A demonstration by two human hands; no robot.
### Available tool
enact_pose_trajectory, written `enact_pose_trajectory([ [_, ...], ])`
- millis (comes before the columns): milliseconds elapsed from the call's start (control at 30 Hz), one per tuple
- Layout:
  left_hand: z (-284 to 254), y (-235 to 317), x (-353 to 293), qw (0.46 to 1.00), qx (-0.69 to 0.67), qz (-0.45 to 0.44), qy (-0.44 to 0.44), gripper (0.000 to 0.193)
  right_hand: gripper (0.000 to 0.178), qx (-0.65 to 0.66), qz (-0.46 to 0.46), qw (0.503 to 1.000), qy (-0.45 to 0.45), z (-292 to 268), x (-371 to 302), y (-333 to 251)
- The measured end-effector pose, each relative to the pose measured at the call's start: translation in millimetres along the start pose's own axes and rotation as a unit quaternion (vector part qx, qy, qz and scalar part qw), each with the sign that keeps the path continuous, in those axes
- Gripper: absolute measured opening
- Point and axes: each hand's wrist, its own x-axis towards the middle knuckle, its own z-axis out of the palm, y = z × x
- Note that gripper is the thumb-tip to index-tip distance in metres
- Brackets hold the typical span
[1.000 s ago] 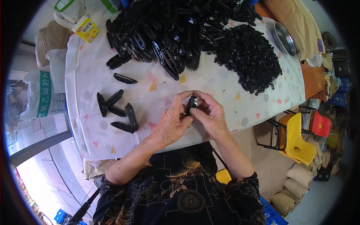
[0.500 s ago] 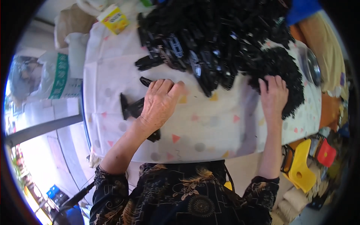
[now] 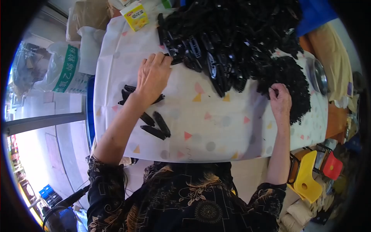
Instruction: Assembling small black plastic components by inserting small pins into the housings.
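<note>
My left hand reaches to the left edge of a big heap of long black plastic pieces. Its fingers bend over one black plastic piece there and appear to grip its end; the fingertips are partly hidden. Under and beside my left wrist, several loose pieces of the same long kind lie on the table. At the right, my right hand rests against a mound of small black parts. Its thumb and fingers are pinched together, and what they hold is too small to make out.
A patterned white cloth covers the table. A yellow carton stands at the far left, near plastic bags. By the right edge sits a round metal bowl. Yellow and red chairs stand at the lower right.
My left hand has moved away from the loose pieces, forward to the heap's edge. My right hand, earlier with fingers extended on the mound, is now pinched. The view has shifted slightly.
</note>
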Motion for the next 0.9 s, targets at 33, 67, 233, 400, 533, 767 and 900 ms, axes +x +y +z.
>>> enact_pose_trajectory([
  [33, 6.5, 1.9, 3.7, 0.999, 0.041, -0.002, -0.017, 0.021, 0.010, 0.080, 0.043, 0.996, -0.007, 1.0, -6.7, 3.0],
  [67, 8.8, 3.8, 3.9, 0.999, 0.030, 0.005, -0.012, 0.021, 0.008, 0.206, 0.104, 0.973, -0.004, -0.6, -13.6, -8.7],
  [233, 7.6, 2.3, -6.3, 0.998, 0.050, 0.005, -0.022, 0.017, 0.002, 0.537, 0.252, 0.802, -0.073, -23.7, -46.2, -56.6],
  [400, -2.7, 13.2, -11.5, 0.999, 0.032, -0.010, -0.021, 0.018, 0.002, 0.600, 0.279, 0.746, -0.076, -40.1, -84.3, -77.0],
  [533, -13.6, 54.0, -25.8, 0.960, -0.253, -0.112, -0.041, 0.021, 0.004, 0.621, 0.272, 0.731, -0.074, -51.9, -106.5, -86.2],
  [767, -20.4, 150.1, -63.6, 0.553, -0.773, -0.224, -0.217, 0.019, 0.005, 0.648, 0.283, 0.704, -0.071, -54.1, -131.5, -95.2],
  [900, -17.0, 176.9, -70.8, 0.466, -0.814, -0.230, -0.259, 0.017, 0.005, 0.688, 0.275, 0.669, -0.059, -49.1, -142.1, -106.3],
])
